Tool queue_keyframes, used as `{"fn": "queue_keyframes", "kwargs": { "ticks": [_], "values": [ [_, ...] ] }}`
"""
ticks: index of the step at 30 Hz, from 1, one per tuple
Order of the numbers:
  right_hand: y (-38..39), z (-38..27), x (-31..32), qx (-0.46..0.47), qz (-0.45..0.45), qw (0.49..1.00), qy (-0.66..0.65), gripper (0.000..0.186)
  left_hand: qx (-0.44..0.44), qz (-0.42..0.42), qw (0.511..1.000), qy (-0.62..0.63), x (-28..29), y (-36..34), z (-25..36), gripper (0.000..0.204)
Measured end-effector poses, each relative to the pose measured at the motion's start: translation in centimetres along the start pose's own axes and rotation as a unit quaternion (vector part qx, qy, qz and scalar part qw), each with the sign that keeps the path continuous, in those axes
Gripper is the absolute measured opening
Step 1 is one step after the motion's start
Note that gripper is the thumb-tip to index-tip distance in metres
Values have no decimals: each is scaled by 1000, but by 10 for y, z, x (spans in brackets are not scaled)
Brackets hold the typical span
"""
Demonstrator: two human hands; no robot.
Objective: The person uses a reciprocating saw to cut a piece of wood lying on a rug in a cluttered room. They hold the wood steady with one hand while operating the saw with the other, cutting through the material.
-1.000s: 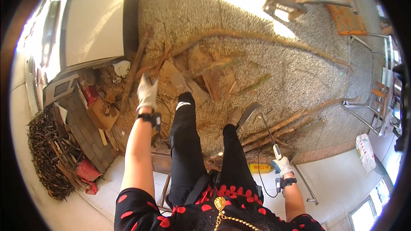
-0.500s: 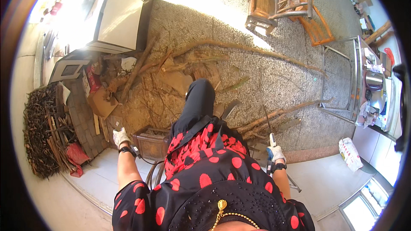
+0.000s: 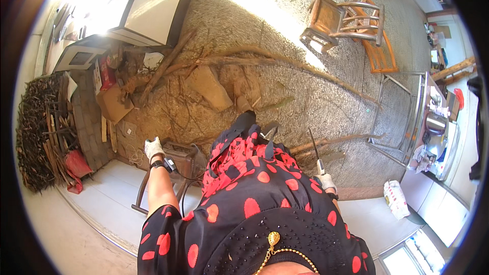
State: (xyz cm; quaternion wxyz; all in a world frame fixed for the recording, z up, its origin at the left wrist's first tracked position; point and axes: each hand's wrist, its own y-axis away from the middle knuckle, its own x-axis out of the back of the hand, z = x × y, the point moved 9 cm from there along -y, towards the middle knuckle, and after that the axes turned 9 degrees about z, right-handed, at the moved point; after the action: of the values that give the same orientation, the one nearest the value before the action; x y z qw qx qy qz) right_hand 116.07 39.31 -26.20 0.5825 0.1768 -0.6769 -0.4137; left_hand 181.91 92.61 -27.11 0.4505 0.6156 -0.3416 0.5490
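Observation:
My left hand point(image 3: 154, 148), in a white glove, is held out to the left beside a brown wooden chair point(image 3: 179, 159). Its fingers are a little apart, and nothing shows in them. At my right side, the gloved right hand point(image 3: 324, 180) is closed round the white handle of a long, thin, dark-bladed tool point(image 3: 315, 145). The blade points away from me over the floor. A few long sticks point(image 3: 338, 140) lie just beyond it. My trousered leg point(image 3: 244, 120) stretches forward toward a flat brown piece point(image 3: 209, 89) on the littered floor.
Long branches point(image 3: 239, 61) lie across the floor ahead. A pile of twigs point(image 3: 35, 132) and a cardboard box point(image 3: 114, 104) are at the left. A wooden chair point(image 3: 326, 15) stands far right, near a metal frame point(image 3: 374, 122). A white bag point(image 3: 396, 199) lies right.
My view has shifted, and my raised knee has come down with the leg extending forward. The chair beside my left hand shows more fully. The bladed tool stays in my right hand.

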Motion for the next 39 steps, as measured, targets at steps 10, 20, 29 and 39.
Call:
{"fn": "queue_keyframes", "kwargs": {
  "ticks": [10,20,29,39],
  "values": [
    [-76,-92,75,23,69,997,10,34,38,-33,988,-146,-6,-27,-66,59],
    [-48,-177,70,34,49,997,-46,19,29,22,999,16,39,-83,22,45],
    [-46,-362,19,95,-89,991,-15,16,-55,-135,989,4,-92,-69,174,70],
    [-144,-368,-84,-48,-244,961,121,14,-411,-61,866,-277,-352,-111,414,90]
  ]
}}
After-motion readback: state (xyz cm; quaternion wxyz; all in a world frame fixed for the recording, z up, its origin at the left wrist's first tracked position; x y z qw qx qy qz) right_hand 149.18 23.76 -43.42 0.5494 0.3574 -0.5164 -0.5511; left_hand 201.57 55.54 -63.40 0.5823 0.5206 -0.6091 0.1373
